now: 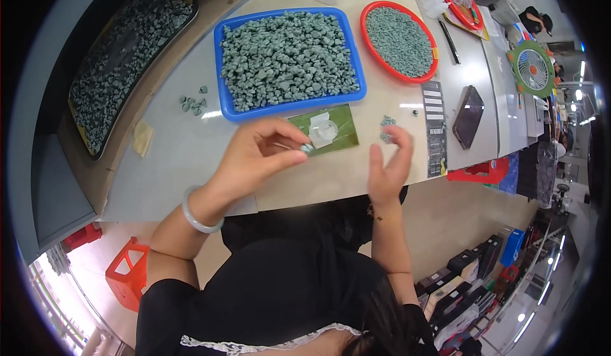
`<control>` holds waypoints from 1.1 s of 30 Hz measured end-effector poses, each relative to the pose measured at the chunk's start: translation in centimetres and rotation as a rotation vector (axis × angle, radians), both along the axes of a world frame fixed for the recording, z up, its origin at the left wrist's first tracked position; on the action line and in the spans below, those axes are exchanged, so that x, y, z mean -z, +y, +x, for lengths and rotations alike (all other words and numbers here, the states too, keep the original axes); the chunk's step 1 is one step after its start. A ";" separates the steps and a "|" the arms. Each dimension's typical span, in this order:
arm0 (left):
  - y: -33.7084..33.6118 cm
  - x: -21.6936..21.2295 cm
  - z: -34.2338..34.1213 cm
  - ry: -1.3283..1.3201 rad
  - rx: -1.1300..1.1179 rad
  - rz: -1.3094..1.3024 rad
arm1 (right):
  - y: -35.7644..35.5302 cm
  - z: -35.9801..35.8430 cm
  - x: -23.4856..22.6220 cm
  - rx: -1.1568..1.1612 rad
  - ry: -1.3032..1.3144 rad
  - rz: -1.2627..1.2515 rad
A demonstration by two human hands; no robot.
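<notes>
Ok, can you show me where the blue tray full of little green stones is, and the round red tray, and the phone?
blue tray (224,69), head view, on its bare left rim.
round red tray (365,33), head view, on its left rim.
phone (468,116), head view, on the middle of its dark screen.

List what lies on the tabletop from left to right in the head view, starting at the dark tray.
Dark tray of grey-green stones → small loose pile of stones → blue tray of stones → red round tray of finer stones → black printed strip → dark phone → green fan.
</notes>
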State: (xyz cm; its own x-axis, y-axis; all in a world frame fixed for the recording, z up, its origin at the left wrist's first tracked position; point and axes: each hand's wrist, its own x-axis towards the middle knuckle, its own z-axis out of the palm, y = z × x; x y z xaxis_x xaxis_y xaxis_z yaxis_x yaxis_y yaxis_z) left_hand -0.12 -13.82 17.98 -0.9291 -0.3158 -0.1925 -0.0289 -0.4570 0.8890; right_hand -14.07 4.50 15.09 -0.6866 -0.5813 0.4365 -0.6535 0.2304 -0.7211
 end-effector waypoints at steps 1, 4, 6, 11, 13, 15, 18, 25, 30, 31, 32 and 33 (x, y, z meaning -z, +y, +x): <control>-0.7 -0.9 -0.3 -0.048 0.023 -0.232 | 0.9 -1.0 -0.3 0.165 0.063 0.110; -3.2 -1.4 -1.5 -0.054 0.025 -0.652 | 2.9 -3.1 0.1 0.200 0.051 0.297; -5.0 -1.5 -2.5 -0.138 -0.077 -0.800 | 2.7 -3.2 -0.3 0.152 0.036 0.354; -9.4 -2.1 -3.4 -0.002 -0.263 -0.732 | 1.3 -1.9 -1.3 -0.067 0.220 0.653; -10.9 -3.2 -1.7 0.003 -0.311 -0.759 | 1.8 -1.7 -1.9 -0.137 0.218 0.677; -11.9 -3.9 0.3 -0.051 -0.408 -0.828 | 2.4 -1.3 -2.8 -0.203 0.219 0.708; -12.4 -2.7 3.9 -0.237 -0.385 -0.976 | 2.8 -1.2 -3.9 -0.257 0.253 0.842; -10.9 0.7 4.2 -0.265 -0.278 -1.293 | 3.8 -2.5 -3.3 -0.168 0.234 0.673; -9.9 0.7 2.2 -0.368 -0.196 -1.423 | 5.6 -4.6 -1.5 0.078 0.026 0.192; -9.8 0.8 1.9 -0.393 -0.189 -1.434 | 5.9 -4.8 -1.7 0.095 0.032 0.202; -9.7 1.0 1.7 -0.419 -0.183 -1.446 | 6.4 -5.0 -1.8 0.102 -0.001 0.229; -9.7 1.3 1.4 -0.404 -0.174 -1.441 | 6.6 -5.1 -1.9 0.107 -0.035 0.255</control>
